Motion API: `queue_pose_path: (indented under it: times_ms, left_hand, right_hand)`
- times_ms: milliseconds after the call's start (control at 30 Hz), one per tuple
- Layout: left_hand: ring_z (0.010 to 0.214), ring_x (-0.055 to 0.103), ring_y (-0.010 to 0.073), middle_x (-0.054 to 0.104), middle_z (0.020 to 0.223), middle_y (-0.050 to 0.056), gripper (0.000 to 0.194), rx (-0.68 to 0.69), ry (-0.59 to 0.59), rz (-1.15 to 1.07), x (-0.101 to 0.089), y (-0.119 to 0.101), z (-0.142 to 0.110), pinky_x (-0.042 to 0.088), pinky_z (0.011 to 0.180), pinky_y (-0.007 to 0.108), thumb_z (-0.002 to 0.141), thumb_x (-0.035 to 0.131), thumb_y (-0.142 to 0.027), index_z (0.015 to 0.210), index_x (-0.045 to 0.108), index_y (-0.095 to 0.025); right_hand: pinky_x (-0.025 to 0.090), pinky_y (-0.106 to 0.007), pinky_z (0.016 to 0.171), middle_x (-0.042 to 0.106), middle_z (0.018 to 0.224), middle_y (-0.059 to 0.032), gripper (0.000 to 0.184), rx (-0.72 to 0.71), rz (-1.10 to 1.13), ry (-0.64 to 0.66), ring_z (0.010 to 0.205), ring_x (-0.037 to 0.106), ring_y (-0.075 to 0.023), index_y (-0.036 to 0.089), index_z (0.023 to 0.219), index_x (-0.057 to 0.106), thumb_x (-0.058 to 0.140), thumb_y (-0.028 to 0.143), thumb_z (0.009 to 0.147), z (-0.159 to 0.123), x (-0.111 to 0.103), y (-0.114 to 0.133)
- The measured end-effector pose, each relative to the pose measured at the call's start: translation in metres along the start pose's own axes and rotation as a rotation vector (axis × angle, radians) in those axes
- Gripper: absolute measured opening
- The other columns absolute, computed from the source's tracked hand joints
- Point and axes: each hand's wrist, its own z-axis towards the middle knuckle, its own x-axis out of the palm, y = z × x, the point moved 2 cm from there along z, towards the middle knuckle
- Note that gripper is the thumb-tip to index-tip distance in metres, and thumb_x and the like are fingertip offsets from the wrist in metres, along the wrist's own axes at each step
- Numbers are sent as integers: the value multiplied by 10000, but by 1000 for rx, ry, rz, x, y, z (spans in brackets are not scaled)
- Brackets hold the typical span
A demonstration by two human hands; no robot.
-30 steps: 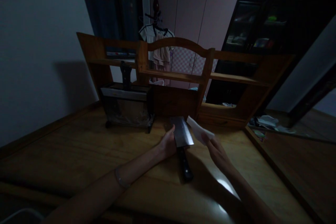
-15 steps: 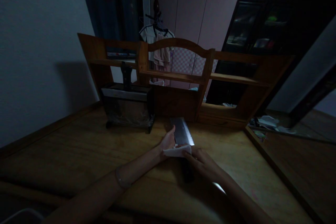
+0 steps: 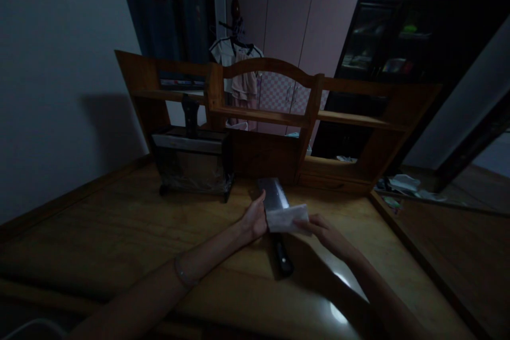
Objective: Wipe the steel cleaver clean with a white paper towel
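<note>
A cleaver (image 3: 274,194) with a broad metal blade and a black handle (image 3: 282,261) is in the middle of the desk, blade pointing away from me. My left hand (image 3: 254,219) grips the left side of the blade close to the handle; its thumb shows, while its other fingers are mostly hidden. A folded white tissue (image 3: 287,218) lies across the lower part of the blade. My right hand (image 3: 321,228) pinches the tissue's right end. Whether the blade touches the desktop cannot be told.
A knife block (image 3: 191,162) with a black-handled knife (image 3: 190,116) in it stands at the back left of the wooden desk (image 3: 207,239). Behind runs a wooden shelf unit (image 3: 263,111). A raised ledge (image 3: 418,265) borders the right side. The room is dim.
My right hand has moved right and slightly away from me, spreading the tissue flatter over the blade. The black handle now shows fully. My left hand stays nearly in place.
</note>
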Motion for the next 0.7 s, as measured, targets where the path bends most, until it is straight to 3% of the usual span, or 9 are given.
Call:
queue_pose_path:
  times_ms: [67, 167, 267, 333, 433, 533, 700]
  left_hand:
    - [941, 664, 276, 690, 1030, 172, 543, 31, 19, -7, 3, -1, -1, 453, 925, 407, 923, 407, -537, 1139, 591, -75]
    - [1001, 644, 270, 678, 1090, 159, 496, 54, 98, -19, 7, -3, -2, 432, 951, 418, 943, 395, -488, 1195, 570, -97]
    - [987, 647, 261, 687, 1067, 145, 459, 51, 96, -6, 8, -3, -3, 432, 946, 410, 950, 394, -463, 1165, 589, -108]
    - [919, 664, 247, 706, 993, 134, 439, 50, 50, 17, 7, -3, -4, 446, 917, 373, 945, 409, -457, 1077, 629, -101]
    - [760, 673, 227, 712, 817, 115, 477, -11, 2, 32, 4, -2, -5, 466, 865, 350, 922, 434, -508, 916, 660, -89]
    - [737, 669, 223, 706, 802, 103, 511, -36, 19, 7, 3, -2, -2, 465, 869, 374, 930, 395, -531, 950, 655, -91]
    - [898, 660, 259, 689, 1010, 127, 449, 16, 23, -45, 1, -2, 0, 446, 908, 444, 933, 420, -490, 1137, 594, -130]
  right_hand:
    - [448, -317, 678, 685, 770, -49, 451, 28, -5, -141, 715, 594, -213, 149, 824, 720, 511, 548, 848, 5, -6, -9]
    - [415, -300, 610, 643, 676, -50, 506, -44, -154, -370, 644, 553, -206, 148, 740, 679, 448, 577, 875, 10, -6, -17]
    - [437, -316, 647, 662, 739, -62, 503, -117, -209, -322, 691, 584, -226, 158, 813, 678, 386, 554, 914, 11, 9, -18]
    - [457, -365, 804, 695, 923, -77, 470, -185, -195, -187, 868, 621, -259, 181, 993, 684, 369, 524, 932, 9, 22, -13]
    - [355, -417, 1028, 645, 1191, -78, 463, -282, -123, -58, 1138, 554, -269, 228, 1207, 618, 391, 518, 926, 4, 36, -1]
    - [368, -401, 1026, 640, 1211, -68, 473, -201, 19, -150, 1154, 548, -265, 227, 1207, 620, 397, 531, 922, 3, 32, 2]
    - [489, -355, 801, 697, 1033, -93, 565, 5, 358, -439, 931, 632, -268, 143, 1140, 626, 455, 605, 864, 13, -7, -20]
